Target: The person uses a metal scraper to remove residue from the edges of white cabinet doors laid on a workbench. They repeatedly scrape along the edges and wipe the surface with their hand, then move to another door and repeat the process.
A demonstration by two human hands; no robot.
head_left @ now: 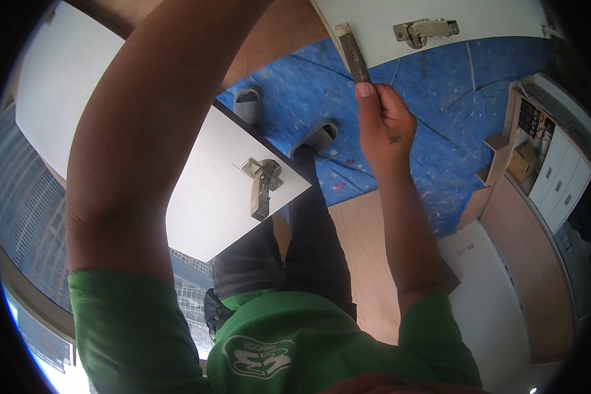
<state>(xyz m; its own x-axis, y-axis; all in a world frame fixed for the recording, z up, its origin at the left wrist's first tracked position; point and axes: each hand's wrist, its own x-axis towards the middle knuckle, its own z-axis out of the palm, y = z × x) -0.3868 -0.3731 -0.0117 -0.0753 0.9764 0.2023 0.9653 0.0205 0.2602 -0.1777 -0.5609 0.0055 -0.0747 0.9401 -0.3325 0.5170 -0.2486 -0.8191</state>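
My right hand (386,121) is closed round the lower end of a short, dark, flat bar with a pale worn tip (352,52); I cannot tell its exact kind. The bar points up beside the edge of a white cabinet door (499,23), and whether it touches the door is unclear. A metal cup hinge (426,31) is fixed on that door. My left arm (134,131) reaches up past the top edge, so the left hand is out of view. Below that arm, another white door (213,177) carries a second metal hinge (264,187).
Blue sheeting (440,131), splattered with pale marks, covers the floor. Grey slippers (316,136) are on my feet. At the right stands a cabinet with white drawers (558,174) and a cardboard box (523,161) beside them. A window (29,203) is at the left.
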